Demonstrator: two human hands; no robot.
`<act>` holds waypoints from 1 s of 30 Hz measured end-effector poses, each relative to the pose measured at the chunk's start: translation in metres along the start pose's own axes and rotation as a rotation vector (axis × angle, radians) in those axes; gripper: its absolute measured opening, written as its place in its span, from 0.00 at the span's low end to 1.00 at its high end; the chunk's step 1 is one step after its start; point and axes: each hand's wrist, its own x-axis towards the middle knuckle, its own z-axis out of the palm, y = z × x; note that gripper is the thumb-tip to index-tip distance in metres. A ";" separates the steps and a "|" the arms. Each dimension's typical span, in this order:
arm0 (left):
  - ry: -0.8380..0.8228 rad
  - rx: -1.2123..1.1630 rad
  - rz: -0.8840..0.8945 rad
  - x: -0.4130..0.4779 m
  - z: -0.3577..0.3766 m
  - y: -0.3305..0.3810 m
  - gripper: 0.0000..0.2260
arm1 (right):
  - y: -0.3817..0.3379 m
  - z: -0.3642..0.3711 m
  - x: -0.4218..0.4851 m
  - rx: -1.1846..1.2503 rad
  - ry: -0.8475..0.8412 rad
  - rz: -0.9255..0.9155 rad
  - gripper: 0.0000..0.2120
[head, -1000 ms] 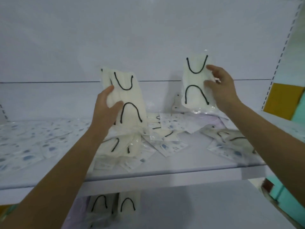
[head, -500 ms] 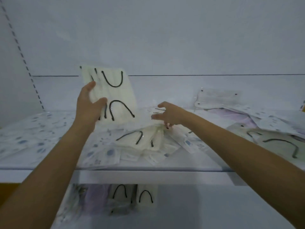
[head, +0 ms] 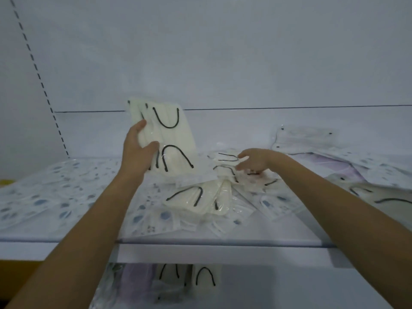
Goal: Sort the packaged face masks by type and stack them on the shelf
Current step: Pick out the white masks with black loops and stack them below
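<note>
Step in hand: gathering the cream, black-looped type. The left hand (head: 137,157) grips a bundle of cream packs (head: 171,139), thumb across the front and fingers behind. It holds the bundle upright above the shelf (head: 200,244), at about ten o'clock of the central heap. The right hand (head: 256,161) reaches in low at about one o'clock of that heap, fingers part-spread and holding nothing visible. Its fingertips lie at the edge of a rear cream pack (head: 225,162), but contact cannot be confirmed. Loose cream packs (head: 196,197) lie flat and overlapping at the heap's centre, on top of blue-printed white packs (head: 44,197) that spread out to nine o'clock. Lilac packs (head: 330,162) and a stray cream pack (head: 379,197) lie at three o'clock, and one pale pack (head: 305,139) leans on the back panel at two o'clock. More of the cream type sits on the lower shelf at six o'clock. Assessment: sorting is at an early stage; the types lie mixed and no tidy stack is evident. The next move calls for the right hand to pinch a single pack by its edge, lift it free of its slippery neighbours, and carry it towards nine o'clock to square it against the bundle.
</note>
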 end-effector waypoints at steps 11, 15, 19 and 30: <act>-0.175 -0.056 0.040 0.014 0.064 -0.008 0.24 | 0.060 -0.041 0.017 0.016 0.154 0.055 0.16; -0.188 -0.069 0.049 0.017 0.067 -0.016 0.24 | 0.059 -0.037 0.042 -0.100 0.113 -0.133 0.21; -0.154 -0.126 0.047 0.021 0.059 -0.019 0.24 | 0.051 -0.028 0.070 -0.262 -0.151 -0.009 0.32; 0.018 -0.001 0.168 0.024 0.054 -0.020 0.24 | 0.016 -0.047 0.063 0.627 0.359 -0.338 0.20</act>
